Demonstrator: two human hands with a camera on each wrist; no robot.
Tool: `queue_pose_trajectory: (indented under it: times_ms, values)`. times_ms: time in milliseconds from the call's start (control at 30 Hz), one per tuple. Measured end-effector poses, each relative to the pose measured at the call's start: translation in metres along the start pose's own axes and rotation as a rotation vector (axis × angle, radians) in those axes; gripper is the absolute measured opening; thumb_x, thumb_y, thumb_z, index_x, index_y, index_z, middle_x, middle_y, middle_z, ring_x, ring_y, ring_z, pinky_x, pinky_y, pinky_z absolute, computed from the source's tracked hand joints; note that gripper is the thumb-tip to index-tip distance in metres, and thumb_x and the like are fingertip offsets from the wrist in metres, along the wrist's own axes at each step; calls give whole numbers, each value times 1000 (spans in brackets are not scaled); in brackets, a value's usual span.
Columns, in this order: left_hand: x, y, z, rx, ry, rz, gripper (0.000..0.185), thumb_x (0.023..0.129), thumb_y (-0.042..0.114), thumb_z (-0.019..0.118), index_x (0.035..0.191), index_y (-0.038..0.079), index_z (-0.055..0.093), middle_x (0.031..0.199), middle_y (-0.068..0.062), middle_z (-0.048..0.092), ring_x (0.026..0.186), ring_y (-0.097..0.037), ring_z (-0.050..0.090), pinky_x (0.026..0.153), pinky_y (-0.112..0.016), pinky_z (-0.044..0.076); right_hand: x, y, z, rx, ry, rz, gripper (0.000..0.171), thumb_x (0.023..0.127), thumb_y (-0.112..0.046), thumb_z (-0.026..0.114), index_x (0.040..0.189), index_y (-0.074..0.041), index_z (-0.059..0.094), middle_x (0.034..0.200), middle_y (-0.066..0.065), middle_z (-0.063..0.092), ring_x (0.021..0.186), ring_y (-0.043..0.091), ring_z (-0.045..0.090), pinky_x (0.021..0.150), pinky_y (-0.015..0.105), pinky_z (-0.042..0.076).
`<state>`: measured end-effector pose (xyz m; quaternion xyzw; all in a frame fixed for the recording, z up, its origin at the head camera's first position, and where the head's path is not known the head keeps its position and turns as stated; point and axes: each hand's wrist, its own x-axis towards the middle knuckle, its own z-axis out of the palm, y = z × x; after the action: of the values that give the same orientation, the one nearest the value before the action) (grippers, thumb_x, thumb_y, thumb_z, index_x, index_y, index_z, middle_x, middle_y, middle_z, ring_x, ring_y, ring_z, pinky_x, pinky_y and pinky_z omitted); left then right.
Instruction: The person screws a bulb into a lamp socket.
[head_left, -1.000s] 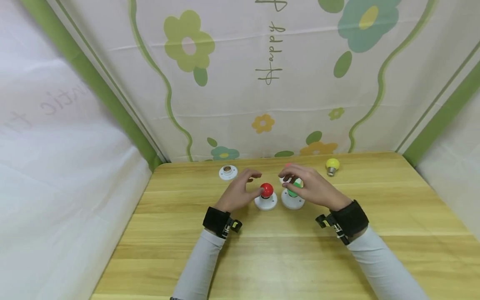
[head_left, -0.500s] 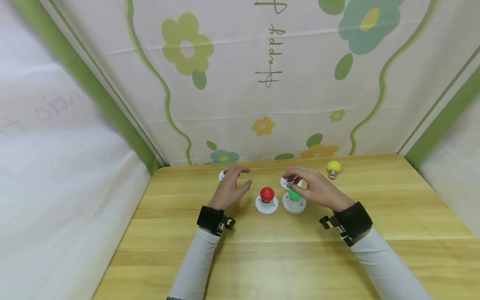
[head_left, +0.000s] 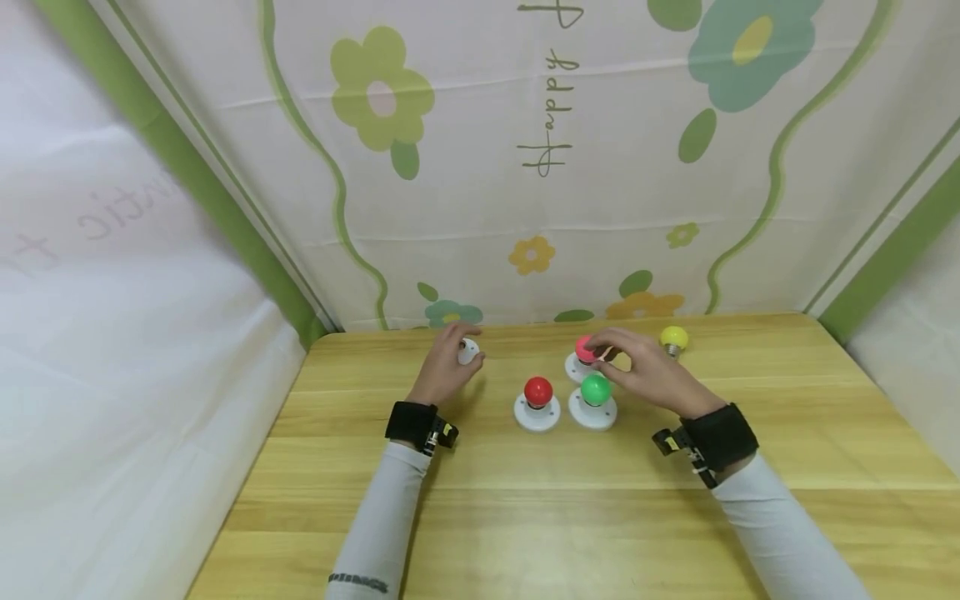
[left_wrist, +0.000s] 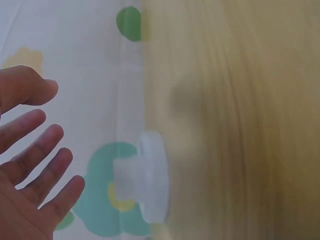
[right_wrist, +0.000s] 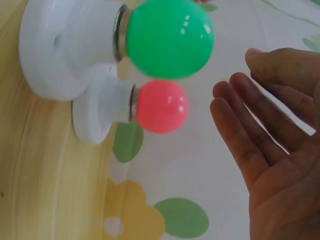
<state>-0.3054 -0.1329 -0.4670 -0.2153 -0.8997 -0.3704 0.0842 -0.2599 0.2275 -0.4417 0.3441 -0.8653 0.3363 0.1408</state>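
My left hand (head_left: 442,367) hovers by a bulbless white lamp socket (head_left: 469,351) at the table's back left, partly covering it in the head view. In the left wrist view its fingers are spread and apart from the socket (left_wrist: 154,177). My right hand (head_left: 645,371) holds nothing, its fingers loosely bent above and beside a green bulb (head_left: 596,389) and a pink bulb (head_left: 584,348). The right wrist view shows a gap between those fingers and both bulbs, each seated in a white socket. A red bulb (head_left: 537,391) stands in its own socket (head_left: 537,417) between the hands.
A loose yellow bulb (head_left: 673,337) with a metal screw base lies near the back edge, right of my right hand. The wooden table (head_left: 525,517) meets a flower-printed curtain (head_left: 465,167) at the back. White cloth hangs on both sides.
My left hand has left the red bulb and moved left to the bulbless socket. My right hand has drawn slightly right, off the green bulb, uncovering more of it and the pink one.
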Motion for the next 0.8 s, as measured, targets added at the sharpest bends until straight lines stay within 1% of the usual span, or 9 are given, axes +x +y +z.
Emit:
queue_pose_trajectory:
  times_ms: [100, 200, 333, 467, 567, 633, 800]
  values:
    - [-1, -8, 0, -27, 0, -11, 46, 100, 11, 73, 143, 0, 59, 146, -20, 53, 127, -42, 59, 104, -49, 54, -3, 5, -2, -17, -2, 37, 33, 92, 3, 79, 123, -5, 71, 118, 8, 75, 103, 24, 73, 86, 39, 62]
    - [-2, -14, 0, -43, 2, -21, 49, 99, 10, 74, 144, -1, 57, 147, -23, 50, 127, -42, 59, 104, -49, 55, -6, 10, -5, -43, 9, 65, 32, 92, 1, 80, 123, -6, 71, 119, 8, 75, 105, 27, 73, 87, 45, 62]
    - [-2, -22, 1, -25, 19, -13, 51, 99, 11, 76, 143, -4, 56, 143, -24, 51, 128, -42, 56, 101, -50, 56, -11, 18, -10, -75, 32, 80, 33, 91, 3, 80, 122, -5, 72, 120, 9, 75, 105, 27, 72, 87, 48, 61]
    - [-1, -27, 2, -1, 27, -23, 53, 96, 12, 79, 142, -3, 56, 139, -24, 53, 129, -42, 52, 103, -51, 53, -19, 28, -13, -104, 36, 96, 33, 92, 4, 78, 122, -7, 71, 120, 8, 74, 107, 26, 71, 88, 50, 60]
    - [0, -31, 4, 10, 8, -48, 56, 96, 14, 80, 143, -1, 55, 141, -24, 52, 132, -42, 50, 107, -52, 50, -25, 36, -14, -116, 35, 121, 32, 93, 3, 77, 123, -7, 71, 121, 8, 74, 109, 28, 70, 90, 52, 58]
    - [1, -33, 5, 14, -11, -70, 58, 96, 15, 80, 145, -1, 54, 143, -24, 50, 134, -42, 48, 110, -52, 48, -28, 41, -16, -110, 31, 142, 30, 94, 2, 76, 123, -5, 71, 122, 10, 73, 110, 31, 69, 92, 55, 57]
    - [1, -37, 5, 29, -63, -136, 67, 99, 21, 77, 154, 0, 45, 151, -22, 44, 143, -41, 41, 116, -54, 44, -35, 51, -21, -96, 16, 218, 29, 96, 1, 74, 125, -3, 70, 128, 17, 71, 116, 38, 65, 94, 60, 56]
